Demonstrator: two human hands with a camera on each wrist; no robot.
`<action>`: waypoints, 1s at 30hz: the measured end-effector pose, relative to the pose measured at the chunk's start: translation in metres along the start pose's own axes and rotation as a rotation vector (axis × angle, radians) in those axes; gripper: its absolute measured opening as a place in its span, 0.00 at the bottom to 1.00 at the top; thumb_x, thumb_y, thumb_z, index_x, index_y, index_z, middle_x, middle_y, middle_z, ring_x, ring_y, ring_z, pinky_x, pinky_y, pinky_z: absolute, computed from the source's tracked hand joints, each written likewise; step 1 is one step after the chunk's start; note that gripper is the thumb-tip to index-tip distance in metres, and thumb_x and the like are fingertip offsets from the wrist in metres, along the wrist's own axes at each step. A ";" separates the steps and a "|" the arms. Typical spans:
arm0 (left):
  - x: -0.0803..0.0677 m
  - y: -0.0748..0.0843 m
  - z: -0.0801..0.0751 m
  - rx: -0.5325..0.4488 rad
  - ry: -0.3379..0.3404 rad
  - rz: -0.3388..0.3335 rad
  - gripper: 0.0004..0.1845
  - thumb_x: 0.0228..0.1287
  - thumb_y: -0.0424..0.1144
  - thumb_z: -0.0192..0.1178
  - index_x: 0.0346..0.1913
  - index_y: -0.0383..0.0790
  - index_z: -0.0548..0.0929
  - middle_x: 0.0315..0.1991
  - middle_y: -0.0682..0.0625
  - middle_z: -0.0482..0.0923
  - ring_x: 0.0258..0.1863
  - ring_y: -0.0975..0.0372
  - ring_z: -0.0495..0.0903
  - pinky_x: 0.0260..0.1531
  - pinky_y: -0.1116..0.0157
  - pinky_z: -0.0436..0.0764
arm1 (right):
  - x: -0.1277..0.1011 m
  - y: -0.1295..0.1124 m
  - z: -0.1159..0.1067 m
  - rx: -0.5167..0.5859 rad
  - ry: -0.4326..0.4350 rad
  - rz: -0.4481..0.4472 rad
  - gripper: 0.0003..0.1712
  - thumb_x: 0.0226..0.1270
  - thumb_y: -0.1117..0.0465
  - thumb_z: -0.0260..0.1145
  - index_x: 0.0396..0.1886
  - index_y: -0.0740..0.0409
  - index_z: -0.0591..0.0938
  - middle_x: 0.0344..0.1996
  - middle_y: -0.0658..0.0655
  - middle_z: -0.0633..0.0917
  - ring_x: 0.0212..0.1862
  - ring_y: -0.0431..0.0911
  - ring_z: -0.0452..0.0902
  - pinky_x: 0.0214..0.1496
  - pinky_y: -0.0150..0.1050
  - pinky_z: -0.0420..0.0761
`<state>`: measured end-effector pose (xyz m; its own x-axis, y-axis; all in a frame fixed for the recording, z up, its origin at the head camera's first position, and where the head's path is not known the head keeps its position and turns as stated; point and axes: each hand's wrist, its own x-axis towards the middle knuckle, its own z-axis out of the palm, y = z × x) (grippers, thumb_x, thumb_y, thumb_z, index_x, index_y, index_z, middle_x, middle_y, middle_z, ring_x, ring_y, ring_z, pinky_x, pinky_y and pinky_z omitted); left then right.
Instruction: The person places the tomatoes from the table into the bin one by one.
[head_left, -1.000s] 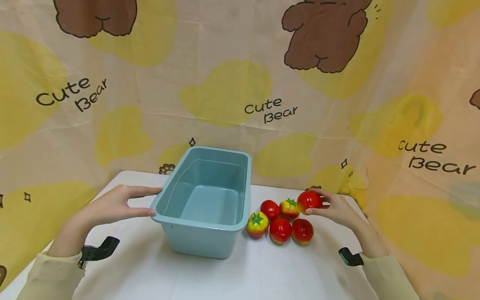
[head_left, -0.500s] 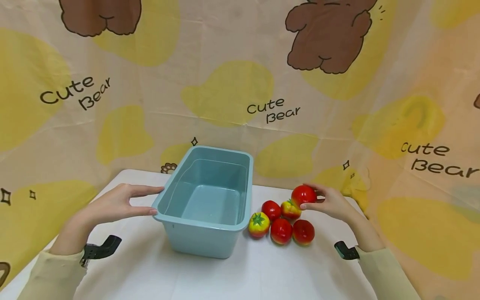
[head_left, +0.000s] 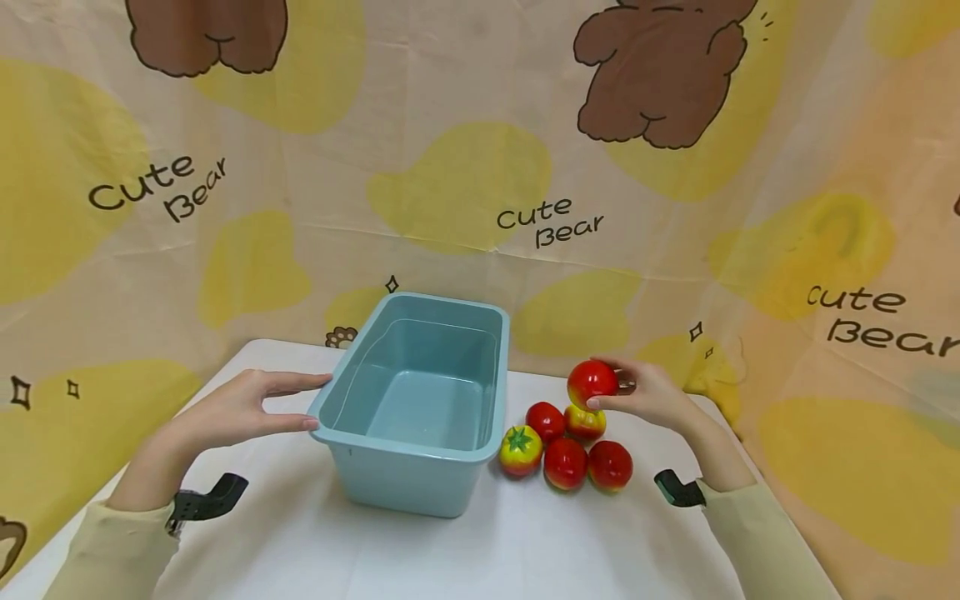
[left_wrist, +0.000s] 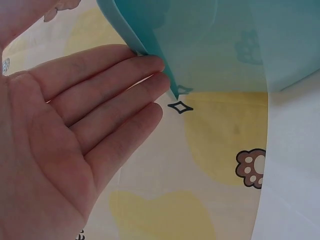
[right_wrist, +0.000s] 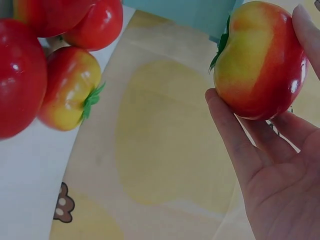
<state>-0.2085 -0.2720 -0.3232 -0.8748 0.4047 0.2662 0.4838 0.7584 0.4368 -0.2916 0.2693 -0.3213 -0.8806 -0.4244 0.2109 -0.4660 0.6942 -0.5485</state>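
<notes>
On the white worktop (head_left: 480, 550), the left hand (head_left: 225, 408) lies flat, fingers straight against the blue tub (head_left: 420, 400), while the right hand (head_left: 648, 396) holds a tomato (head_left: 592, 382) lifted, grip clamped round it.

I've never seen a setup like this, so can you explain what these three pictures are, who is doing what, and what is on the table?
A person wears three cameras. The wide picture comes from the head camera; the close-ups come from cameras strapped to each wrist. On the white table stands an empty blue tub, with five toy tomatoes clustered beside it. The left hand rests with straight fingers against the tub's rim, as the left wrist view shows. The right hand holds a sixth tomato, red and yellow, lifted above the cluster; the right wrist view shows it close up. A bear-printed cloth hangs behind.
</notes>
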 end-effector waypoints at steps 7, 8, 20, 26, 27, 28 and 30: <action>0.000 -0.001 0.000 0.001 0.005 0.002 0.32 0.54 0.58 0.66 0.62 0.50 0.77 0.57 0.57 0.79 0.57 0.66 0.76 0.49 0.67 0.79 | 0.009 -0.012 -0.002 0.020 -0.016 -0.022 0.40 0.50 0.46 0.75 0.62 0.56 0.74 0.45 0.57 0.84 0.48 0.54 0.81 0.41 0.36 0.84; 0.000 -0.001 0.000 -0.001 0.004 0.004 0.32 0.54 0.58 0.66 0.62 0.50 0.77 0.57 0.57 0.79 0.57 0.67 0.75 0.49 0.67 0.79 | 0.011 -0.014 -0.003 0.022 -0.019 -0.027 0.41 0.50 0.46 0.75 0.62 0.56 0.74 0.46 0.57 0.84 0.49 0.54 0.81 0.42 0.37 0.84; -0.001 -0.002 0.003 -0.039 0.006 0.001 0.32 0.54 0.56 0.67 0.61 0.48 0.77 0.57 0.56 0.79 0.57 0.71 0.74 0.50 0.69 0.78 | 0.028 -0.036 -0.005 0.022 -0.054 -0.109 0.41 0.49 0.48 0.76 0.62 0.59 0.74 0.47 0.58 0.84 0.49 0.54 0.82 0.44 0.39 0.84; -0.001 -0.002 0.004 -0.039 0.010 0.002 0.32 0.54 0.56 0.66 0.62 0.50 0.76 0.57 0.56 0.79 0.57 0.67 0.75 0.50 0.68 0.78 | 0.034 -0.048 -0.005 0.008 -0.055 -0.120 0.41 0.48 0.47 0.77 0.61 0.58 0.74 0.47 0.56 0.84 0.49 0.52 0.81 0.43 0.37 0.84; -0.001 -0.003 0.004 -0.038 0.012 0.000 0.32 0.54 0.56 0.66 0.62 0.50 0.76 0.57 0.57 0.79 0.57 0.67 0.76 0.50 0.67 0.78 | 0.035 -0.050 -0.005 0.007 -0.055 -0.120 0.41 0.48 0.47 0.76 0.62 0.58 0.74 0.47 0.56 0.84 0.49 0.52 0.81 0.43 0.37 0.84; -0.001 -0.003 0.004 -0.039 0.011 -0.001 0.32 0.54 0.56 0.66 0.62 0.50 0.76 0.57 0.56 0.79 0.57 0.66 0.76 0.50 0.67 0.78 | 0.036 -0.053 -0.004 0.005 -0.056 -0.121 0.42 0.48 0.47 0.76 0.62 0.58 0.74 0.47 0.56 0.84 0.49 0.52 0.81 0.43 0.37 0.84; -0.001 -0.003 0.003 -0.040 0.010 -0.003 0.32 0.54 0.56 0.66 0.62 0.51 0.76 0.57 0.56 0.79 0.57 0.66 0.76 0.50 0.66 0.79 | 0.038 -0.057 -0.004 0.001 -0.057 -0.129 0.42 0.48 0.46 0.76 0.62 0.57 0.74 0.47 0.56 0.84 0.49 0.53 0.80 0.42 0.37 0.85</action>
<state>-0.2086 -0.2728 -0.3277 -0.8759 0.3974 0.2737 0.4823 0.7385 0.4711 -0.2990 0.2159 -0.2783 -0.8068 -0.5426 0.2337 -0.5751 0.6311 -0.5205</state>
